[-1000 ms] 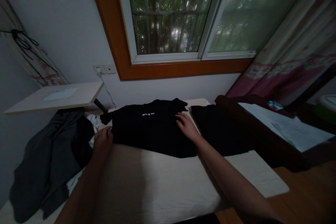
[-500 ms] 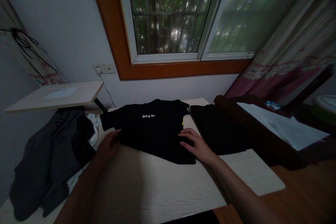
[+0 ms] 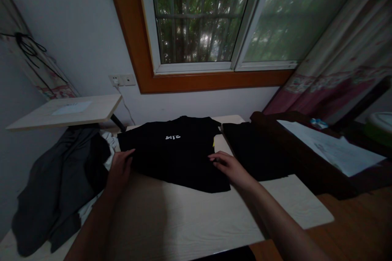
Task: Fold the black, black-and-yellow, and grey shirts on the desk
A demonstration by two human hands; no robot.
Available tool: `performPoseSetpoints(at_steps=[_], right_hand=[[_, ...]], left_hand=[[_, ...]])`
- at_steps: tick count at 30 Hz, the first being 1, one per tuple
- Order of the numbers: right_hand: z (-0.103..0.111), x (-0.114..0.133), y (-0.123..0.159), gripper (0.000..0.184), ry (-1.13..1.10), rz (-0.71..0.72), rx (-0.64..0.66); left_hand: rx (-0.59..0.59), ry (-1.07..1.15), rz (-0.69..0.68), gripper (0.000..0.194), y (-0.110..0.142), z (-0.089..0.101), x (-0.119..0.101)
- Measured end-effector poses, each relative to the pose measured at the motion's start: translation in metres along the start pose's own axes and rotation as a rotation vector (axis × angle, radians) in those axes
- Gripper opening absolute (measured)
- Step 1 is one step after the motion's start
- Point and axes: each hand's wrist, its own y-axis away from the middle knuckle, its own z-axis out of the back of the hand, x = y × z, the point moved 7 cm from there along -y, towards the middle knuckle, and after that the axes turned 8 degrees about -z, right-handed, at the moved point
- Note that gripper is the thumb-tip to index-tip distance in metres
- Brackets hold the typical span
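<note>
A black T-shirt (image 3: 174, 159) with white lettering on its chest lies spread out on the pale wooden table (image 3: 190, 216), its collar side toward the window. At its left edge, my left hand (image 3: 121, 169) is closed, thumb and fingers pinching the cloth. My right hand (image 3: 231, 167) grips the opposite side edge, fingers bent over the fabric with the thumb beneath. A small patch of yellow shows beside the right sleeve. Just right of the shirt lies a folded black garment (image 3: 257, 151).
Grey and dark clothes (image 3: 55, 187) are heaped at the left under a raised wooden shelf (image 3: 64, 112). A dark wooden piece of furniture (image 3: 306, 155) with a pale sheet (image 3: 330, 147) on it stands at the right. A window (image 3: 199, 20) is ahead.
Both hands have come nearer to me along the shirt's sides. The shirt's sleeves and lower edge are spread flatter, and its lettering shows more fully. Lately my left hand has shifted left.
</note>
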Motion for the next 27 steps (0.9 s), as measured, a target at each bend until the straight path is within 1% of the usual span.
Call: performPoseSetpoints(at_steps=[3,4,6,9,11,14,17,20,23,25,27], right_hand=[[0.009,-0.007,-0.006,0.027,-0.241,-0.091,-0.123],[0.011,-0.01,-0.008,0.029,-0.311,-0.114,-0.146],[0.011,-0.013,-0.011,0.033,-0.391,-0.139,-0.145],[0.007,-0.019,-0.012,0.036,-0.36,-0.164,-0.073],[0.005,-0.021,-0.01,0.032,-0.236,-0.174,-0.035],[0.006,-0.02,-0.005,0.026,0.035,-0.111,-0.032],[0.008,-0.016,-0.002,0.028,0.259,-0.021,-0.078],[0.009,-0.015,-0.002,0.036,0.508,0.031,-0.179],[0.002,-0.016,-0.004,0.038,0.729,0.067,-0.216],[-0.006,-0.018,-0.008,0.041,0.811,0.091,-0.209],[-0.012,-0.021,-0.012,0.046,0.859,0.101,-0.212]], left_hand=[[-0.069,-0.017,0.047,0.036,0.001,0.008,0.003],[-0.083,-0.013,0.064,0.036,0.001,0.009,0.005],[-0.088,0.006,0.092,0.036,0.002,0.009,0.01],[-0.061,0.059,0.123,0.037,0.004,0.005,0.017],[-0.039,0.111,0.145,0.039,0.006,0.002,0.021],[0.003,0.166,0.16,0.046,0.007,-0.003,0.022],[0.075,0.127,0.144,0.055,0.007,-0.009,0.019],[0.156,0.069,0.117,0.061,0.008,-0.017,0.017],[0.247,0.004,0.068,0.055,0.011,-0.027,0.017],[0.292,-0.075,0.016,0.046,0.012,-0.032,0.017],[0.305,-0.168,-0.045,0.04,0.011,-0.036,0.016]])
